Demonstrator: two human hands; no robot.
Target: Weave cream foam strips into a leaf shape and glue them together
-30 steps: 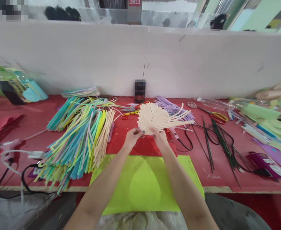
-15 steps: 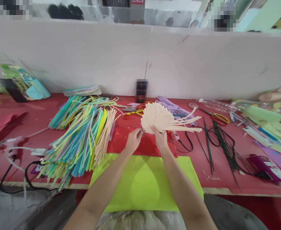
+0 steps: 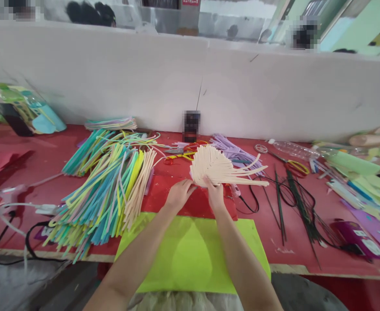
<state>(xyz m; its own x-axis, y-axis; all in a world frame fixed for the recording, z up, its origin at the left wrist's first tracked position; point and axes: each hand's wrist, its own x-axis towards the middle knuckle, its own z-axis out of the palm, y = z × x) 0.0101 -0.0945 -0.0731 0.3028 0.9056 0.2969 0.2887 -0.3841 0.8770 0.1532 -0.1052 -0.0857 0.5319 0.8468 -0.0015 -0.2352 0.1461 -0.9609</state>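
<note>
A fan-shaped piece woven from cream strips [image 3: 214, 163] is held up over the red sheet [image 3: 170, 205], its loose strip ends pointing right. My right hand [image 3: 215, 193] is closed on its lower edge, with the thumb lying on top of the strips. At the lower left corner of the weave, my left hand [image 3: 179, 194] pinches the edge with fingers together; its fingertips are partly hidden. Beneath my forearms lies a yellow-green sheet [image 3: 190, 255].
Left of my hands lies a big heap of coloured strips [image 3: 102, 194]. Behind the weave are scissors [image 3: 180, 151] and purple strips [image 3: 238, 149]. A pink glue gun [image 3: 10, 194] rests far left. Dark green stems [image 3: 302, 207] and a purple device [image 3: 358, 239] lie right.
The view has shifted slightly, and the woven piece sits a little lower in it. My left hand has turned so that more of its back shows. My right hand keeps its hold.
</note>
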